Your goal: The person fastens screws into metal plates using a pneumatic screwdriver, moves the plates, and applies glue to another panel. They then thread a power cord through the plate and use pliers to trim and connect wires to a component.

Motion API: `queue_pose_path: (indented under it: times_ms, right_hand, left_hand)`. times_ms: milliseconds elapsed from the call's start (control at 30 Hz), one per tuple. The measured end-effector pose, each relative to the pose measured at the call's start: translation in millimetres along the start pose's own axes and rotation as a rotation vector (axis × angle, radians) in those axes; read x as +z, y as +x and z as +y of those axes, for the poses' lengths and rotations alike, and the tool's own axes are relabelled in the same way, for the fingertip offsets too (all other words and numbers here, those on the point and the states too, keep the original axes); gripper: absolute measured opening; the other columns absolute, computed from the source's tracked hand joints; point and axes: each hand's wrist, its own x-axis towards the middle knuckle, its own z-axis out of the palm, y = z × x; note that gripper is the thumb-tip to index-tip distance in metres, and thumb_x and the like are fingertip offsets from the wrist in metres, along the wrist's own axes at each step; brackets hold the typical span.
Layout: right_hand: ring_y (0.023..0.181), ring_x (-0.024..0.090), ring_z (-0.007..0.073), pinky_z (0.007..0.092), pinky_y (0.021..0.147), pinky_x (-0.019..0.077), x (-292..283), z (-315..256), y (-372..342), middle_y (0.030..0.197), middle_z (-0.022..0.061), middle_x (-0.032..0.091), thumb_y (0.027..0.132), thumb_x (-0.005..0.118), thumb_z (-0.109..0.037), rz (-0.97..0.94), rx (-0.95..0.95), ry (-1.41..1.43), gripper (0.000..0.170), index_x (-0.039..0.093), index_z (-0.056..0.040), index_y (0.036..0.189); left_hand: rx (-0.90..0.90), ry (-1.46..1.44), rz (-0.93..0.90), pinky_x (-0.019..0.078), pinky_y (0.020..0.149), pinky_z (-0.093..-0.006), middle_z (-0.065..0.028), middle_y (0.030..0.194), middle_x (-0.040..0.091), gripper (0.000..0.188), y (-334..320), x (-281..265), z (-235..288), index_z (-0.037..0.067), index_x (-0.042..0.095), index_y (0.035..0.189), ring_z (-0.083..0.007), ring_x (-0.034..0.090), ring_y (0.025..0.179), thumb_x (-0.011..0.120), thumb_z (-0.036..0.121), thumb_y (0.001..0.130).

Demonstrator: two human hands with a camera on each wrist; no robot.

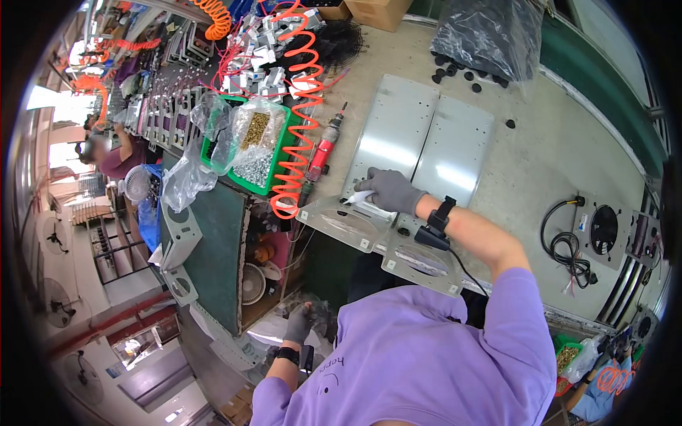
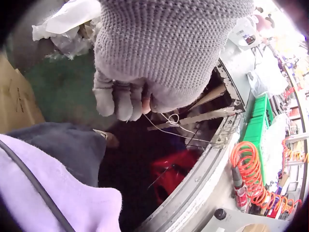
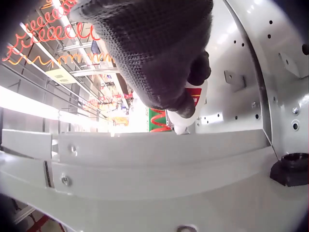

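My gloved right hand [image 1: 391, 190] grips a small white squeeze bottle [image 1: 360, 197] over the near end of the left metal panel [image 1: 398, 113]. In the right wrist view the bottle [image 3: 188, 121] shows a red label, and its nozzle points down close behind the panel's bent edge [image 3: 159, 150]. A second metal panel [image 1: 455, 142] lies alongside. Both panels have upright end plates with large cutouts, and a black fitting [image 3: 289, 169] sits on the right one. Down at my side, my gloved left hand [image 1: 297, 325] hangs with loosely curled fingers [image 2: 124, 102] and holds nothing.
A red electric screwdriver [image 1: 323, 150] and an orange coiled hose [image 1: 295, 153] lie left of the panels. Beyond them stands a green bin [image 1: 284, 142] of screws. A bag of black parts [image 1: 486, 35] is at the back, a fan unit with cable [image 1: 604, 231] at right.
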Motion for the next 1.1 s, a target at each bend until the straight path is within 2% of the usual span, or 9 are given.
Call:
queue_pose_path:
  times_ms: [233, 367, 433, 633, 733, 800, 833, 933, 1100]
  right_hand:
    - [0.079, 0.057, 0.0290, 0.0373, 0.069, 0.0462, -3.3, -2.4, 0.4, 0.091, 0.0115, 0.053, 0.070, 0.056, -0.012, -0.007, -0.036, -0.025, 0.032, 0.061, -0.0189, 0.101]
    - [0.079, 0.057, 0.0284, 0.0380, 0.069, 0.0457, -5.3, 10.7, -8.7, 0.089, 0.0109, 0.054, 0.071, 0.056, -0.013, -0.007, -0.038, -0.050, 0.030, 0.061, -0.0181, 0.099]
    - [0.079, 0.057, 0.0277, 0.0374, 0.070, 0.0453, -12.5, 14.6, -20.5, 0.089, 0.0106, 0.055, 0.071, 0.059, -0.016, 0.103, 0.025, 0.143, 0.026, 0.060, -0.0139, 0.097]
    - [0.068, 0.058, 0.0206, 0.0310, 0.061, 0.0464, -54.7, 20.4, -134.6, 0.082, 0.0098, 0.060, 0.073, 0.063, -0.018, 0.426, 0.380, 0.497, 0.026, 0.056, -0.0066, 0.096]
    - [0.056, 0.056, 0.0142, 0.0282, 0.053, 0.0450, -41.4, 18.7, -220.2, 0.073, 0.0088, 0.061, 0.075, 0.063, -0.018, 0.678, 0.519, 0.671, 0.028, 0.054, -0.0059, 0.100]
    - [0.058, 0.056, 0.0129, 0.0271, 0.053, 0.0449, -26.5, 7.1, -270.4, 0.074, 0.0085, 0.061, 0.075, 0.063, -0.016, 0.820, 0.604, 0.864, 0.029, 0.054, -0.0061, 0.100]
    - [0.063, 0.057, 0.0118, 0.0265, 0.057, 0.0452, -24.6, -1.9, -291.0, 0.078, 0.0070, 0.061, 0.073, 0.063, -0.015, 0.806, 0.727, 0.869, 0.030, 0.055, -0.0059, 0.101]
    - [0.069, 0.057, 0.0120, 0.0254, 0.060, 0.0453, -11.3, -12.2, -320.6, 0.082, 0.0060, 0.061, 0.072, 0.063, -0.014, 0.967, 0.627, 0.679, 0.029, 0.058, -0.0054, 0.099]
    - [0.072, 0.058, 0.0158, 0.0272, 0.063, 0.0461, -48.3, -5.2, -282.9, 0.085, 0.0074, 0.061, 0.071, 0.064, -0.013, 0.792, 0.492, 0.648, 0.028, 0.061, -0.0081, 0.099]
  left_hand:
    - [0.032, -0.017, -0.031, 0.0450, 0.060, -0.0236, -0.0012, 0.081, 0.058, 0.018, 16.4, 15.9, 14.6, 0.005, 0.056, 0.099, -0.0114, 0.055, 0.069, 0.051, 0.016, 0.085]
    - [0.209, 0.247, -0.124, 0.0444, 0.064, -0.0227, -0.0009, 0.080, 0.056, 0.020, -0.3, 82.4, 72.3, 0.004, 0.056, 0.100, -0.0087, 0.053, 0.070, 0.053, 0.017, 0.085]
    - [0.269, 0.345, -0.205, 0.0440, 0.065, -0.0223, -0.0010, 0.081, 0.055, 0.021, -8.9, 120.5, 100.8, 0.004, 0.055, 0.101, -0.0077, 0.052, 0.071, 0.053, 0.017, 0.085]
    - [1.124, 0.943, -0.592, 0.0414, 0.077, -0.0279, -0.0102, 0.103, 0.053, 0.040, 4.1, 215.4, 142.4, -0.001, 0.047, 0.115, -0.0166, 0.050, 0.085, 0.059, 0.011, 0.079]
    - [1.211, 1.229, -0.695, 0.0406, 0.081, -0.0330, -0.0146, 0.103, 0.052, 0.041, -1.1, 250.4, 149.4, -0.002, 0.049, 0.112, -0.0246, 0.051, 0.095, 0.059, 0.008, 0.073]
    - [1.504, 1.329, -0.913, 0.0409, 0.081, -0.0359, -0.0161, 0.103, 0.052, 0.042, 10.1, 262.7, 146.6, -0.002, 0.050, 0.112, -0.0294, 0.050, 0.092, 0.058, 0.008, 0.072]
    - [1.554, 1.373, -0.921, 0.0406, 0.080, -0.0376, -0.0179, 0.102, 0.051, 0.040, 4.5, 270.1, 143.2, -0.002, 0.050, 0.110, -0.0321, 0.050, 0.091, 0.057, 0.009, 0.072]
    - [1.517, 1.344, -0.884, 0.0403, 0.081, -0.0375, -0.0185, 0.100, 0.051, 0.037, 19.1, 264.3, 141.1, -0.002, 0.050, 0.108, -0.0319, 0.049, 0.092, 0.057, 0.008, 0.072]
    - [1.398, 1.149, -0.499, 0.0400, 0.081, -0.0327, -0.0132, 0.104, 0.047, 0.037, 17.4, 239.7, 126.0, -0.001, 0.045, 0.112, -0.0225, 0.049, 0.093, 0.056, 0.006, 0.077]
